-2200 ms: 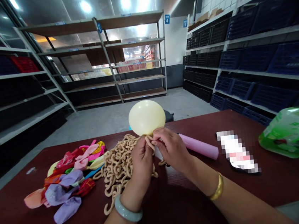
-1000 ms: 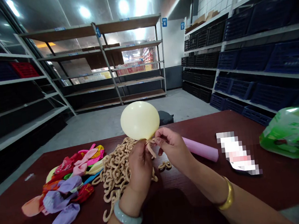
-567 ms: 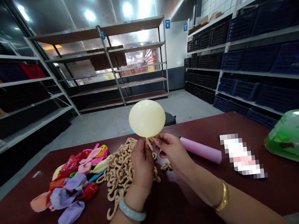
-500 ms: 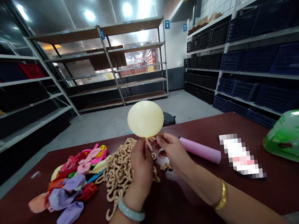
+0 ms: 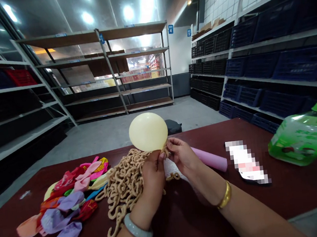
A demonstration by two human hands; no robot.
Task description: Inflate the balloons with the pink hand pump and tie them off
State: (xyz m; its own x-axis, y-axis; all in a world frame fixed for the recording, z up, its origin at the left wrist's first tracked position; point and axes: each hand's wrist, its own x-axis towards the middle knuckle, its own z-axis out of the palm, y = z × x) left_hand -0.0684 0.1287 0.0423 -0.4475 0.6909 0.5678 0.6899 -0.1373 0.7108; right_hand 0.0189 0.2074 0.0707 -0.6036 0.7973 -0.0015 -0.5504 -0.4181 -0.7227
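A pale yellow inflated balloon [image 5: 148,131] stands up above my two hands, its neck at my fingertips. My left hand [image 5: 154,170] is closed, thumb and forefinger pinching at the balloon's neck. My right hand [image 5: 181,153] is also closed at the neck's right side, fingertips pinching a short piece of tan cord [image 5: 167,151] there. The fingers partly hide how cord and neck lie together. Beside and behind my left hand spreads a heap of curly tan cord [image 5: 125,178]. A small tan curl [image 5: 172,176] lies under my right hand, near a printed paper [image 5: 170,167].
Several limp, colourful balloons [image 5: 63,207] lie at the left of the dark red table [image 5: 208,218]. On the right are a pink cylinder [image 5: 212,159], a blurred-out phone-like object [image 5: 246,162] and a green-capped bottle [image 5: 302,137]. Shelves [image 5: 118,56] with crates [image 5: 266,65] surround the floor.
The balloon tilts a little to the left, and my right fingers have drawn closer to its neck. My left hand has turned slightly. The whole view has shifted right.
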